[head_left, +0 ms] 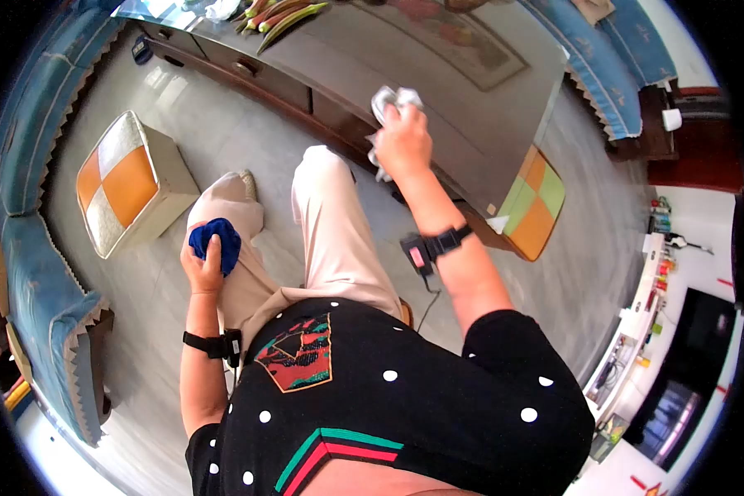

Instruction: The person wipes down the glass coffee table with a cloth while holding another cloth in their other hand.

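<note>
A crumpled dark blue cloth (216, 245) is bunched in my left hand (202, 266), whose fingers wrap round it above my knee. My right hand (405, 147) is closed on a wadded white-and-grey cloth (395, 101) at the near edge of the coffee table (463, 99). Part of that cloth hangs below my fingers. Whether it presses on the glossy tabletop or is held just over it, I cannot tell. Several long green and reddish pods (283, 16) lie at the table's far left, beside a piece of clear plastic (221, 8).
An orange-and-white cube stool (132, 183) stands on the grey floor to the left. A green-and-orange stool (533, 202) sits by the table's right end. Blue-covered sofas (54, 91) line the left and far right. A low white cabinet (628, 331) runs along the right wall.
</note>
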A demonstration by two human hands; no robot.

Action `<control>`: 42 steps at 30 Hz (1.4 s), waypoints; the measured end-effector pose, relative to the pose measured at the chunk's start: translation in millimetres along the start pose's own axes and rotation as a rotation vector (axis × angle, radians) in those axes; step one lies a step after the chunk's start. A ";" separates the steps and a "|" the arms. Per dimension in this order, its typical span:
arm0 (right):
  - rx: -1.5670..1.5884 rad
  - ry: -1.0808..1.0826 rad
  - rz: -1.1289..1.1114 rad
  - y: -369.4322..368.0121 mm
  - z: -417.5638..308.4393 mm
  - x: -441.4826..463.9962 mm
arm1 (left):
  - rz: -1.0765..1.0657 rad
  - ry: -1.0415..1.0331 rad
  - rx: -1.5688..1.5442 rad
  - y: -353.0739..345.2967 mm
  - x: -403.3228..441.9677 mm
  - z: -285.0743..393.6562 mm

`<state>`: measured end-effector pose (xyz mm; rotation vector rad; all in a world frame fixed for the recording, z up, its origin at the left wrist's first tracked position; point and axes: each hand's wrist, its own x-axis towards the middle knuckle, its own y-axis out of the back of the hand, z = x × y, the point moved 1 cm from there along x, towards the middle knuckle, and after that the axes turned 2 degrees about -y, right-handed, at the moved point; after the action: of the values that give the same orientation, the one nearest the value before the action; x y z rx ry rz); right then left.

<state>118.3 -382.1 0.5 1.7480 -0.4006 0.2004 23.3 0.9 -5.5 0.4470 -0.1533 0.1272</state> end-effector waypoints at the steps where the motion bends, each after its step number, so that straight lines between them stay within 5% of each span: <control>1: 0.012 0.015 0.016 -16.4 -9.5 19.4 | -0.016 -0.001 0.016 0.6 0.3 -1.3; 10: 0.171 0.223 -0.271 -43.5 -116.7 102.2 | -0.009 0.017 -0.005 -5.7 -3.3 4.1; 19: -0.089 0.085 -0.062 20.1 37.8 -3.3 | 0.035 0.009 -0.046 -3.4 -5.7 -5.0; 27: -0.265 -0.158 -0.111 87.3 69.1 -124.0 | -0.006 -0.024 0.008 -7.4 -0.1 5.8; 42: -0.081 0.029 -0.227 -19.2 -15.0 71.7 | 0.048 0.007 0.015 -0.3 -3.6 0.3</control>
<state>193.0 -375.4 11.3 1.6940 -0.1845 0.0463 19.8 0.2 -6.0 0.4576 -0.1563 0.1773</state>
